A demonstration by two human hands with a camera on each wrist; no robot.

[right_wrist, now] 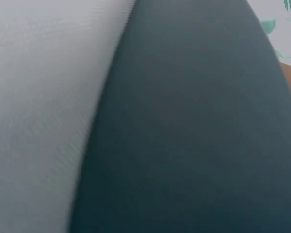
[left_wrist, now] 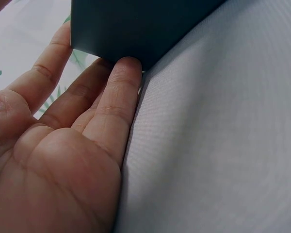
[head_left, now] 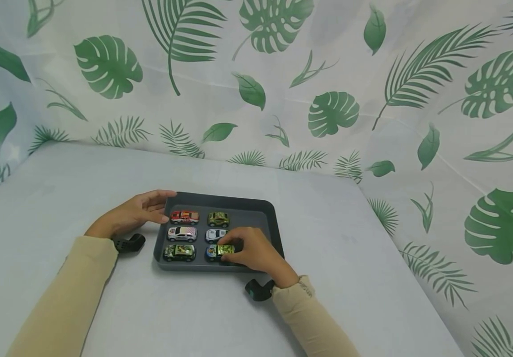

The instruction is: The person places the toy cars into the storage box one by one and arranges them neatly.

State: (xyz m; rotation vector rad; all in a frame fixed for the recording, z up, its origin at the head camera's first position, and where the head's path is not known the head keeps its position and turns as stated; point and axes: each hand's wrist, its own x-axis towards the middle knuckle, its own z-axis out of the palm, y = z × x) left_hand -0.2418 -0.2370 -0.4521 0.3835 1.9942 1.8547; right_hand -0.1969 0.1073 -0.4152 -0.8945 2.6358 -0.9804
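Observation:
A dark grey rectangular tray (head_left: 256, 218) holds several small toy cars in two columns. My right hand (head_left: 256, 249) reaches over its front wall and pinches a green and blue patterned toy car (head_left: 214, 253) between thumb and fingers, in the front of the right column. Behind that car stands a white toy car (head_left: 214, 235), partly covered by the fingers, then a camouflage one (head_left: 218, 218). At the tray's left side, my left hand (head_left: 133, 214) touches the wall with fairly straight fingers (left_wrist: 117, 99). In the right wrist view, the tray wall (right_wrist: 184, 121) hides the pinched car.
The left column has a red toy car (head_left: 184, 217), a white one (head_left: 182, 233) and a green patterned one (head_left: 179, 253). A white cloth (head_left: 158, 317) covers the table. Leaf-print curtains (head_left: 279, 109) hang behind and to the right. Black devices (head_left: 258, 290) sit at both wrists.

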